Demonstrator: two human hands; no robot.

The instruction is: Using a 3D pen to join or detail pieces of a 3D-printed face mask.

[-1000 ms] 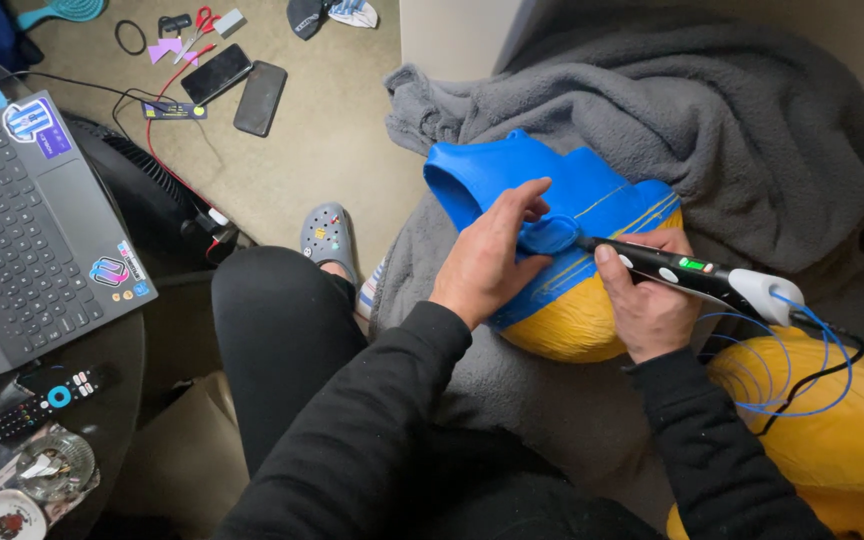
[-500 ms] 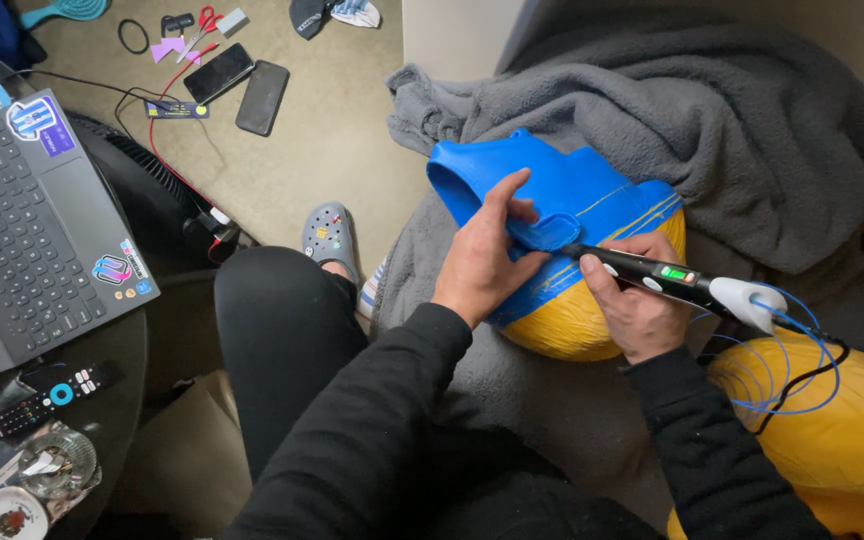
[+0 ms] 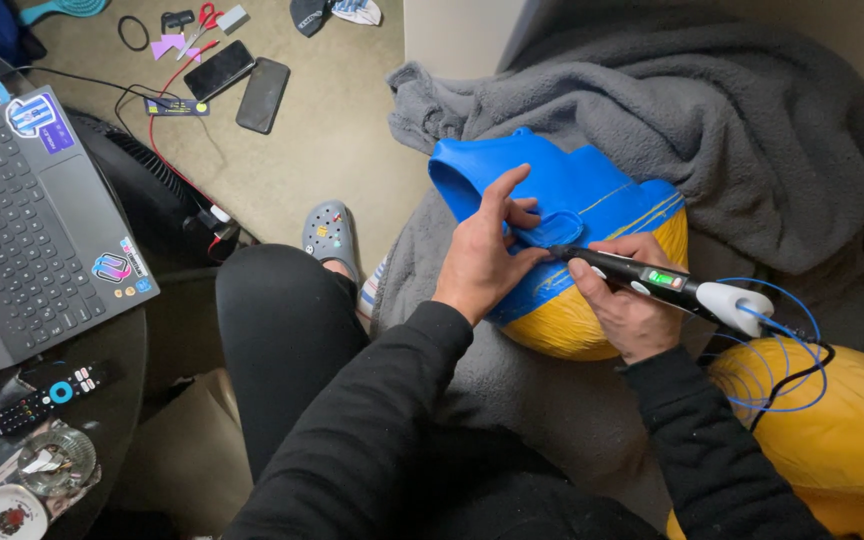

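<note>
Fingers of the left hand (image 3: 482,262) now spread on the blue-and-yellow shell (image 3: 592,210), centre frame, while the right hand (image 3: 624,300) keeps gripping the pen tool (image 3: 652,280), its tip unmoved.

Soft, even indoor light, sharp focus throughout, faint shadows, dimmer lower-left corner, slight wide-angle stretch at edges.

Your hands work on a bright blue shell (image 3: 592,195) over a yellow body (image 3: 562,325), with thin yellow stripes across the blue. Your 3D pen (image 3: 652,280) is black with a white end and a small green-lit display – blue filament (image 3: 767,345) loops from it. A charcoal-grey blanket (image 3: 712,120) lies beneath. Your sleeves are black. The laptop (image 3: 22,220) is grey, dotted with colourful stickers – the floor (image 3: 332,140) olive-tan.
</note>
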